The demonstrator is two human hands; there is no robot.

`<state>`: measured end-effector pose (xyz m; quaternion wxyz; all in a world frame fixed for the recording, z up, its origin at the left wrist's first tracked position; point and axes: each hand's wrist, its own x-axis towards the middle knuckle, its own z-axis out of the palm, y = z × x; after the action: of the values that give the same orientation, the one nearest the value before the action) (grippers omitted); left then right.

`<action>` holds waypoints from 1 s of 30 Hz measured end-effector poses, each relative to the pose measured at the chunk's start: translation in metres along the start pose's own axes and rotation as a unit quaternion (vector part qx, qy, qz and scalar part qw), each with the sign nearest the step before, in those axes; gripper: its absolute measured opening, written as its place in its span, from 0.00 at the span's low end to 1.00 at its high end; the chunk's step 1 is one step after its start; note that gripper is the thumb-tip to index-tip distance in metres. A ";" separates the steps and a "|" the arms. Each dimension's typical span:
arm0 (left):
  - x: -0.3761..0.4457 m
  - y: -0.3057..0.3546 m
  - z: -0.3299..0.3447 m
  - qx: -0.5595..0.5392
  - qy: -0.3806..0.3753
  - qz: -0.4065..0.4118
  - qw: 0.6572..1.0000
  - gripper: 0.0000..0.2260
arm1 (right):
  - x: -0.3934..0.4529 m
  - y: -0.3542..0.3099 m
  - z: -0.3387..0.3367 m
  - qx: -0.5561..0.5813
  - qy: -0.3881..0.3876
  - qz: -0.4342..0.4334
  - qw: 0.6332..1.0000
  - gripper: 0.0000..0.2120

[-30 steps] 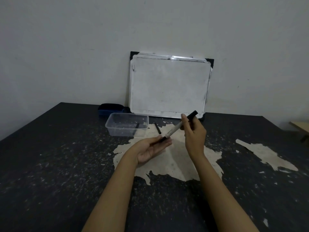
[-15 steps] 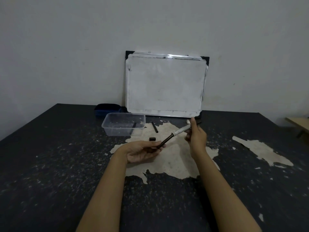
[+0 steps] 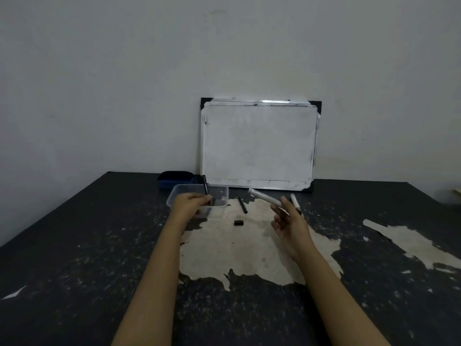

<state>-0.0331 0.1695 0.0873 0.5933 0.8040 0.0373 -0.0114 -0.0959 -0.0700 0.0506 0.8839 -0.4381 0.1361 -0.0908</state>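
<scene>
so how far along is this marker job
Done: it's pulled apart, and a small black cap lies on the table. In hand: left hand holds a thin black piece over the clear container, right hand the white barrel. Left, probably: dropping that piece in, then the second white marker.

clear plastic container (image 3: 175,196) — worn, flaking table (image 3: 74,245)

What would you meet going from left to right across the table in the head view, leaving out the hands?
Dark blue case → clear plastic tub → black pen lying flat → white barrel held in the air → white marker on the table.
</scene>
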 end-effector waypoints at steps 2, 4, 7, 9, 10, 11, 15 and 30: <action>0.020 0.001 -0.006 0.098 0.058 0.014 0.993 0.14 | 0.000 0.001 0.002 -0.009 0.001 -0.002 1.000 0.04; 0.033 0.004 -0.009 0.200 0.097 -0.011 0.975 0.16 | -0.001 0.002 0.002 -0.013 0.004 -0.004 1.000 0.04; 0.052 0.004 -0.005 0.308 0.110 -0.047 0.944 0.24 | -0.002 0.001 0.003 -0.017 0.004 -0.002 1.000 0.04; 0.058 0.004 -0.001 0.344 0.102 -0.067 0.931 0.24 | -0.001 0.000 0.003 -0.016 0.007 -0.003 1.000 0.04; 0.061 0.003 0.000 0.356 0.096 -0.075 0.926 0.25 | -0.001 -0.001 0.002 -0.014 0.010 -0.005 1.000 0.04; 0.064 0.001 0.002 0.362 0.091 -0.083 0.924 0.26 | 0.000 -0.002 0.002 -0.014 0.012 -0.005 1.000 0.04; 0.071 -0.004 0.007 0.371 0.078 -0.084 0.922 0.34 | 0.002 -0.001 0.001 -0.014 0.015 -0.004 1.000 0.04; -0.015 -0.012 0.059 -0.034 -0.018 0.105 0.994 0.13 | -0.002 0.026 0.010 -0.115 -0.047 -0.053 0.991 0.11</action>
<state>-0.0473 0.1158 0.0596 0.6191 0.7823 -0.0578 0.0373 -0.0932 -0.0464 0.0362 0.8273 -0.5469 0.0805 -0.1002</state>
